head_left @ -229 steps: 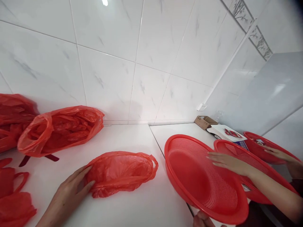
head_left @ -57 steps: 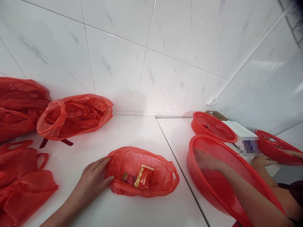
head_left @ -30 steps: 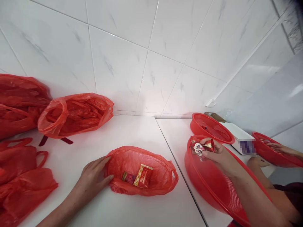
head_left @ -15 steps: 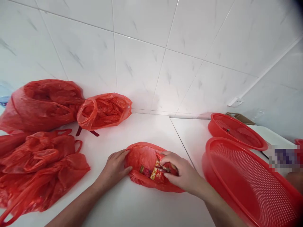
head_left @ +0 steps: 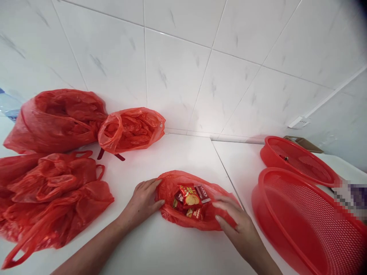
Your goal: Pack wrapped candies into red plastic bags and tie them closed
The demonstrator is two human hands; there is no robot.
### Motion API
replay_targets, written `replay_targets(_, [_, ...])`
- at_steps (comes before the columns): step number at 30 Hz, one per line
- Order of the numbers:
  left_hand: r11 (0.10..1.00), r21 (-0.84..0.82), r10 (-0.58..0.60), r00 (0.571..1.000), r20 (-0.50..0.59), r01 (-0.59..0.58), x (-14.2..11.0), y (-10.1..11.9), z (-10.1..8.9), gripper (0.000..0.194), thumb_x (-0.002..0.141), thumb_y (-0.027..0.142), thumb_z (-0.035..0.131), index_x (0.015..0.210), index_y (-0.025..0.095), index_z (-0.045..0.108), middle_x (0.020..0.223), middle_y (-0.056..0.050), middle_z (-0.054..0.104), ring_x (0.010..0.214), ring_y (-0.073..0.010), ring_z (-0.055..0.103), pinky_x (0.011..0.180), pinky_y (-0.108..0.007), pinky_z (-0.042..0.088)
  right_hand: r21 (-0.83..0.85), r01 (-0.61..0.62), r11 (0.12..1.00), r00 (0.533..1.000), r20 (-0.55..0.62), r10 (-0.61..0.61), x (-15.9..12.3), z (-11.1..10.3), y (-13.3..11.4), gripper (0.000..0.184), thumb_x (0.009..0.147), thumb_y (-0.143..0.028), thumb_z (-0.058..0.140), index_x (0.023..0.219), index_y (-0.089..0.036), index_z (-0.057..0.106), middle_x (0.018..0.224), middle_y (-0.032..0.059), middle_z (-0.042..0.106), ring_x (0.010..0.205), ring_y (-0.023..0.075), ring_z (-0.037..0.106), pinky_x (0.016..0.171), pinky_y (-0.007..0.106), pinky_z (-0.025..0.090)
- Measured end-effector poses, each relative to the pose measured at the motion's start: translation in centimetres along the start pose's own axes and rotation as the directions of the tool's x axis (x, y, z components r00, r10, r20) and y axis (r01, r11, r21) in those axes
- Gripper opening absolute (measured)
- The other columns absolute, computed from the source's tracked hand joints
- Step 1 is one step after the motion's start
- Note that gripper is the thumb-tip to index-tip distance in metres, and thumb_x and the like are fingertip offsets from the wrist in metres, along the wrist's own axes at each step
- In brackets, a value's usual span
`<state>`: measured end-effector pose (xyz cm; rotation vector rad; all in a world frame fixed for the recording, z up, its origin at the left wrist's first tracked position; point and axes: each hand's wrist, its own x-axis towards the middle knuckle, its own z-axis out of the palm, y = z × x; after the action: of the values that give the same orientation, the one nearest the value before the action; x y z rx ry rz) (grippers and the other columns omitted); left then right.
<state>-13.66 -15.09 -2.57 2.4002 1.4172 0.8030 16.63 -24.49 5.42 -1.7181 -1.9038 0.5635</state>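
Note:
A red plastic bag (head_left: 172, 219) lies on the white table with its mouth spread wide. Several small wrapped snack packets (head_left: 189, 196) are inside, a red and gold one on top and a dark red one beside it. My left hand (head_left: 145, 201) grips the bag's left rim, thumb inside the mouth and fingers around the outer edge. At the right end of the mouth, my right hand (head_left: 237, 223) has its fingers apart and holds nothing. Whether its fingertips touch the plastic I cannot tell.
Two red mesh baskets (head_left: 289, 244) stand on the right. Crumpled red bags (head_left: 54, 198) lie on the left, with a bulging red bag (head_left: 57, 122) and a smaller open bag (head_left: 134, 131) behind them. A tiled wall (head_left: 177, 76) closes off the back.
My right hand has let go of several snack packets into the bag and drawn back to the right, fingers opened. My left hand keeps its hold on the rim. The view has shifted slightly.

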Motion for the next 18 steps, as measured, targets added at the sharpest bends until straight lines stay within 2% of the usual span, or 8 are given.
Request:
replay_targets(2, [1.000, 0.003, 0.002, 1.000, -0.002, -0.002, 0.0, -0.2, 0.2, 0.059, 0.076, 0.040, 0.058, 0.131, 0.024, 0.042, 0.128, -0.010, 0.053, 0.116, -0.0287, 0.050, 0.098, -0.046, 0.038, -0.009, -0.020, 1.000, 1.000, 0.009, 0.020, -1.0, 0.6, 1.1, 0.027, 0.086, -0.034, 0.047, 0.110, -0.032, 0.061, 0.125, 0.0046, 0.054, 0.114, 0.0252, 0.053, 0.077, 0.037, 0.056])
replay_targets(6, [1.000, 0.018, -0.007, 1.000, -0.010, 0.007, 0.0, -0.3, 0.4, 0.059, 0.077, 0.041, 0.058, 0.131, 0.023, 0.042, 0.129, -0.010, 0.053, 0.117, -0.0293, 0.049, 0.097, -0.045, 0.039, -0.052, 0.028, 0.998, 0.999, 0.020, -0.027, -2.1, 1.8, 2.6, 0.026, 0.086, -0.031, 0.049, 0.109, -0.029, 0.061, 0.117, 0.0047, 0.060, 0.110, 0.0231, 0.055, 0.089, 0.040, 0.050])
replay_targets(8, [1.000, 0.027, -0.012, 1.000, -0.006, 0.012, 0.0, -0.3, 0.4, 0.058, 0.077, 0.041, 0.058, 0.131, 0.024, 0.042, 0.129, -0.009, 0.053, 0.118, -0.0291, 0.048, 0.097, -0.045, 0.039, -0.068, 0.036, 0.997, 0.999, 0.040, -0.033, -2.2, 2.2, 2.7, 0.027, 0.087, -0.030, 0.048, 0.110, -0.028, 0.060, 0.114, 0.0046, 0.062, 0.108, 0.0221, 0.056, 0.091, 0.039, 0.049])
replay_targets(14, [0.999, 0.034, -0.011, 1.000, 0.005, 0.011, 0.0, -0.3, 0.4, 0.059, 0.078, 0.041, 0.057, 0.131, 0.023, 0.041, 0.130, -0.010, 0.051, 0.118, -0.0292, 0.048, 0.098, -0.046, 0.038, -0.099, 0.124, 0.987, 0.992, 0.045, -0.121, -1.2, 3.1, 0.1, 0.025, 0.089, -0.029, 0.045, 0.109, -0.025, 0.060, 0.108, 0.0055, 0.063, 0.103, 0.0217, 0.056, 0.088, 0.037, 0.048])
replay_targets(18, [1.000, 0.028, -0.008, 1.000, 0.015, 0.008, 0.0, -0.2, 0.2, 0.059, 0.078, 0.041, 0.057, 0.131, 0.022, 0.040, 0.131, -0.010, 0.051, 0.118, -0.0287, 0.047, 0.099, -0.046, 0.038, -0.152, 0.156, 0.976, 0.982, 0.133, -0.136, -0.5, 4.2, -1.2, 0.021, 0.086, -0.027, 0.049, 0.101, -0.024, 0.064, 0.095, 0.0055, 0.063, 0.090, 0.0219, 0.058, 0.081, 0.037, 0.050])
